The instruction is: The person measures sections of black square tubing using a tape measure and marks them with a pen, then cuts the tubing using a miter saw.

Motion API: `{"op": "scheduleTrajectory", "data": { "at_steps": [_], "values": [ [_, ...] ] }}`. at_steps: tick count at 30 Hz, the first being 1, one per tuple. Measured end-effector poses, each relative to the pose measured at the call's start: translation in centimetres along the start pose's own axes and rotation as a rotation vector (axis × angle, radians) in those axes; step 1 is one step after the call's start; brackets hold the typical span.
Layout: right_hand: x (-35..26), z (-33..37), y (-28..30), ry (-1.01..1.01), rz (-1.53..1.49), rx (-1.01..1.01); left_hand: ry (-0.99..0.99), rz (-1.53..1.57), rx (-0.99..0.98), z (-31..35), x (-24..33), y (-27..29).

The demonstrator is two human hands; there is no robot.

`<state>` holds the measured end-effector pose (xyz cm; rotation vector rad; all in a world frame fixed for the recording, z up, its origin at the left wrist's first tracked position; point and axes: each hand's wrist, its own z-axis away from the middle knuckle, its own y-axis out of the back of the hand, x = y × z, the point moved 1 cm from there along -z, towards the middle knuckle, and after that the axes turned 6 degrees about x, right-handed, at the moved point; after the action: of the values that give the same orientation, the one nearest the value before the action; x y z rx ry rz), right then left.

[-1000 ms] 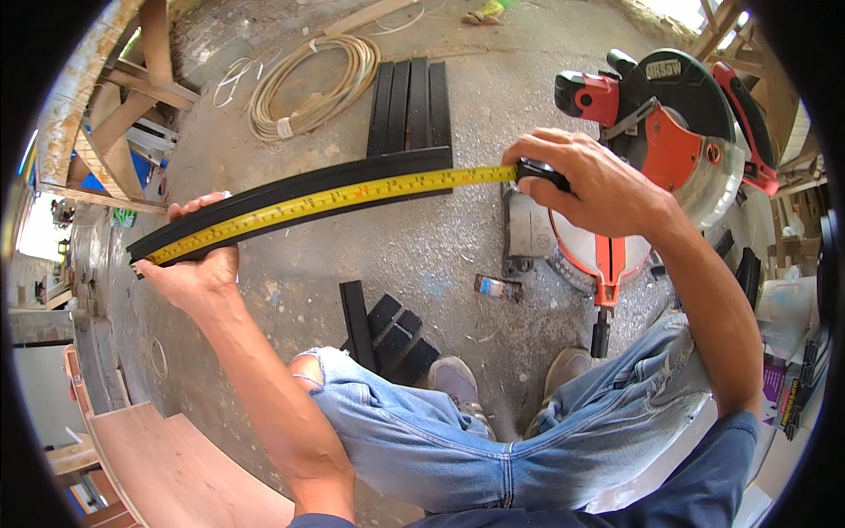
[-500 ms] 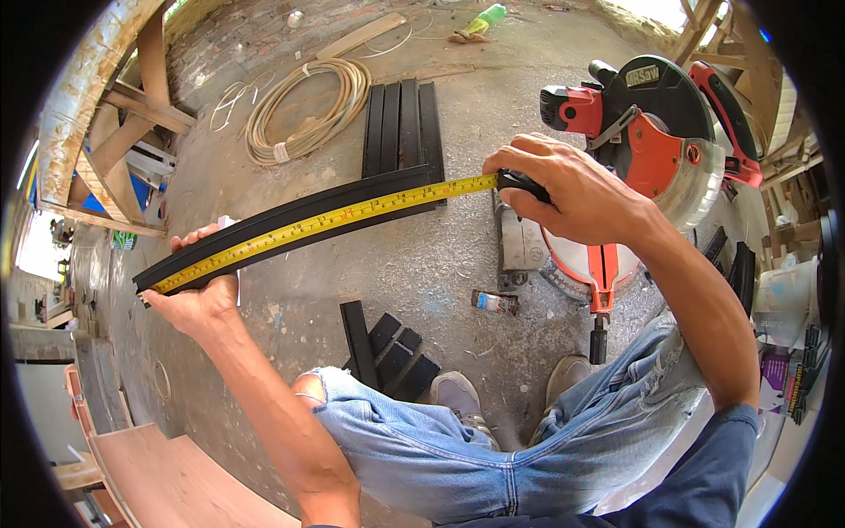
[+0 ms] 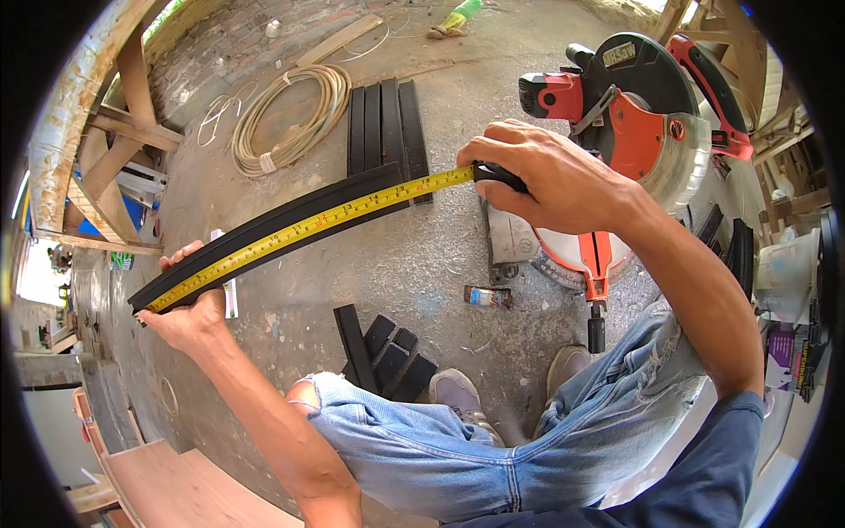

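Observation:
My left hand is closed around the left end of a long black profile strip, with the thumb at the tip of a yellow tape blade. This tape blade lies along the strip and runs on past its right end. My right hand grips the dark case of the tape measure, beyond the strip's right end. Strip and blade slope up from left to right, held above the floor. Part of the case is hidden by my fingers.
A red and black miter saw stands at the right. Several black strips lie ahead, beside a coiled hose. Short black offcuts and a small packet rest on the floor near my shoes. Wooden framing stands far left.
The whole view has shifted slightly, so the floor items and saw sit a little further left and up. Both hands keep their holds, and the blade stays stretched along the strip.

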<state>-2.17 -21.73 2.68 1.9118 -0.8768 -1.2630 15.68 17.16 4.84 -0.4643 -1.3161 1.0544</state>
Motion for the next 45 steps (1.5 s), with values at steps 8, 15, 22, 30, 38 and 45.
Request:
{"op": "scheduleTrajectory", "data": {
  "at_steps": [8, 15, 22, 30, 38, 45],
  "values": [
    [0.1, 0.0, -0.1, -0.016, 0.011, -0.008, -0.009, -0.013, 0.022, 0.1, -0.1, -0.4],
    [0.0, 0.0, -0.2, -0.018, 0.023, 0.009, -0.006, -0.007, 0.028, 0.2, -0.1, -0.4],
    [0.0, 0.0, -0.2, -0.031, 0.039, -0.013, -0.029, -0.014, 0.071, 0.5, -0.4, -0.6],
    [0.0, 0.0, -0.2, -0.027, 0.033, -0.018, 0.031, 0.024, -0.055, -1.0, 0.5, 1.0],
    [0.0, 0.0, -0.1, -0.001, 0.062, 0.018, 0.028, 0.038, -0.013, -1.0, 0.7, 0.9],
    [0.1, 0.1, 0.0, 0.042, 0.038, 0.064, 0.072, 0.059, -0.002, -1.0, 0.8, 0.7]
  ]
}}
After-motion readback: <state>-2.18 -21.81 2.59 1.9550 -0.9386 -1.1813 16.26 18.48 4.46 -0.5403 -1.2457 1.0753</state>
